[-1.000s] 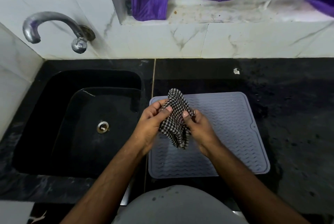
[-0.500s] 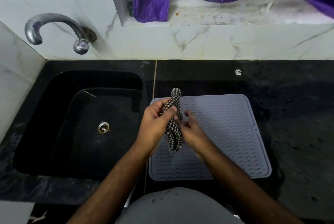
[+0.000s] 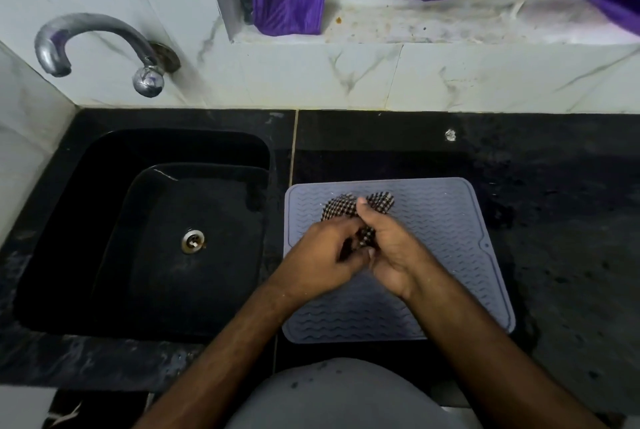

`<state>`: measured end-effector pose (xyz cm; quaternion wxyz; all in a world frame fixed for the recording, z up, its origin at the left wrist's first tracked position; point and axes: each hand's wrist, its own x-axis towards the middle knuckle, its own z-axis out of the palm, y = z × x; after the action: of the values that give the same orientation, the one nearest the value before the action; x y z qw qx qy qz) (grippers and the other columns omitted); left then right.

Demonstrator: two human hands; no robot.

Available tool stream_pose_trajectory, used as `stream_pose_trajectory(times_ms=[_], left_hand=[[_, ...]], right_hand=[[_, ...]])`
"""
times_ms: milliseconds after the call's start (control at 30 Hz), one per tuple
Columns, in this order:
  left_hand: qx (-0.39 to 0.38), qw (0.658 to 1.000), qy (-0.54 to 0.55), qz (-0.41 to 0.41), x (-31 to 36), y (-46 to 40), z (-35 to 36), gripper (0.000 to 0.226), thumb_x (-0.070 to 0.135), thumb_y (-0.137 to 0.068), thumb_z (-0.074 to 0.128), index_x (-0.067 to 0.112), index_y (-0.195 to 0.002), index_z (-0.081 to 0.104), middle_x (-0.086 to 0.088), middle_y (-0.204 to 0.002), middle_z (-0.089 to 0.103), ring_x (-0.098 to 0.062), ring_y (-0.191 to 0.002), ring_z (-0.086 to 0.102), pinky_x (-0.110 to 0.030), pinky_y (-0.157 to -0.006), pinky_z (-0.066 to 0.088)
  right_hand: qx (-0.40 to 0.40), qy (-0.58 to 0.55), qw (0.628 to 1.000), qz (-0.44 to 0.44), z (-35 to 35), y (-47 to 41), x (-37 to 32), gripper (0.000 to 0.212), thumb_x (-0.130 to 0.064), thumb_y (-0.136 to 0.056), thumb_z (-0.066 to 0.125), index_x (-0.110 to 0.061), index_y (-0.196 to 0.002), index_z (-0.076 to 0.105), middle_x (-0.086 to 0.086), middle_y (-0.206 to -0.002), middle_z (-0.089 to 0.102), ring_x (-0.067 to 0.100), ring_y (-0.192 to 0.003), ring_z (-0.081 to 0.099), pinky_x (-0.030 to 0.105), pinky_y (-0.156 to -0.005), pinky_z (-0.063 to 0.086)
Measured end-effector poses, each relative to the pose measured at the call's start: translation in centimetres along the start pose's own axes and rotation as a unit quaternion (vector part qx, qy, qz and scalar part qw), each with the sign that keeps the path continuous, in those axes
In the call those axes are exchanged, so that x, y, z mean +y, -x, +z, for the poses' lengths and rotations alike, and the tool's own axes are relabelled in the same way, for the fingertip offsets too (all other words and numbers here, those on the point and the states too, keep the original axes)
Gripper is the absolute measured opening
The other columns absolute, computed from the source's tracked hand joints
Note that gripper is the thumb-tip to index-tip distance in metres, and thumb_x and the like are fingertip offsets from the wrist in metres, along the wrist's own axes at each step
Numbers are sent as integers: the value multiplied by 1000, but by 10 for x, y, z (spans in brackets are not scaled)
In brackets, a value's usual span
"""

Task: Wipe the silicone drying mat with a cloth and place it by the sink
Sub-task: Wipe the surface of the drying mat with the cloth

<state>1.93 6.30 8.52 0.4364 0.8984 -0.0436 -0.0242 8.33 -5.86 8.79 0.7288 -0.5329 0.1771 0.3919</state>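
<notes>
Lying flat on the black counter (image 3: 554, 255) just right of the sink (image 3: 166, 220), the grey mat (image 3: 450, 238) has my hands over its middle. I see the checked cloth (image 3: 341, 206) bunched between them: my left hand (image 3: 322, 262) and right hand (image 3: 394, 255) both close around it, its two ends sticking out beyond the fingers. Behind the sink, a tap (image 3: 97, 44) curves out from the wall.

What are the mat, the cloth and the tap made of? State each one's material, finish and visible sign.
Mat: likely silicone, matte grey; moulded wavy ridges, rounded corners.
Cloth: woven fabric, checked black and white; crumples softly in both hands.
Tap: metal, dull silvery; curved spout with reflections.
</notes>
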Motion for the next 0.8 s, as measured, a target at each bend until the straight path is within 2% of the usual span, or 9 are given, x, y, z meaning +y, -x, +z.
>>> stream_pose_trajectory(times_ms=[133,200,300,400,533,600,667,733,800], left_hand=[[-4,996,84,-38,-9,5,-1,34,32,-98,63,21,-130,66,8,-111,72,-4,-99,67,-28,-84,56],[9,997,-64,-37,-26,4,-5,38,40,-99,54,23,-132,63,7,-119,67,-9,-107,63,-36,-90,54],[-26,940,-328,-93,-52,2,-13,49,44,-98,51,23,-143,48,1,-137,54,-21,-125,50,-42,-102,43],[-49,924,-333,-182,-80,5,-18,80,45,-93,62,17,-158,25,-2,-162,29,-22,-148,25,-43,-117,28],[-82,929,-313,-179,-115,16,-16,120,54,-80,74,20,-161,-7,3,-169,-10,-21,-155,-10,-49,-125,10],[-83,945,-268,-169,-128,20,-16,133,60,-74,77,21,-159,-18,7,-167,-18,-18,-154,-17,-51,-125,3],[-75,954,-231,-175,-134,18,-19,146,63,-65,81,18,-157,-22,6,-166,-21,-17,-153,-19,-47,-125,-4],[-83,957,-219,-173,-139,13,-22,154,62,-60,85,15,-155,-27,3,-165,-25,-16,-153,-20,-45,-124,-7],[-95,957,-219,-162,-142,8,-23,160,62,-55,88,13,-153,-30,0,-165,-26,-17,-153,-19,-46,-123,-8]], right_hand=[[58,-26,998,-11,-11,-1,1,32,-28,-106,48,-5,-120,65,16,-110,75,31,-100,73,43,-78,61],[97,-29,995,-20,-17,1,-4,27,-25,-107,46,-8,-117,64,15,-111,74,32,-100,71,48,-80,60],[165,-1,984,-66,-23,-1,-15,17,-27,-106,49,-18,-109,63,8,-110,72,26,-101,69,49,-85,59],[201,146,953,-172,-23,-16,-17,18,-34,-104,51,-26,-114,64,-4,-109,70,18,-105,67,41,-90,56],[158,401,857,-283,-2,-52,7,22,-28,-103,54,-23,-121,64,-5,-111,69,15,-105,64,29,-88,49],[58,522,800,-291,9,-70,33,37,-16,-100,56,-16,-137,58,-4,-127,64,13,-117,59,25,-99,42],[-45,656,696,-288,10,-85,64,57,-11,-95,51,-19,-151,44,-1,-154,46,17,-143,40,36,-119,30],[-72,749,588,-296,5,-92,81,68,-24,-89,35,-28,-156,33,-6,-166,25,17,-154,15,42,-124,13],[-116,767,550,-309,3,-95,81,72,-31,-83,24,-30,-154,37,-8,-165,26,18,-155,12,41,-122,10]])
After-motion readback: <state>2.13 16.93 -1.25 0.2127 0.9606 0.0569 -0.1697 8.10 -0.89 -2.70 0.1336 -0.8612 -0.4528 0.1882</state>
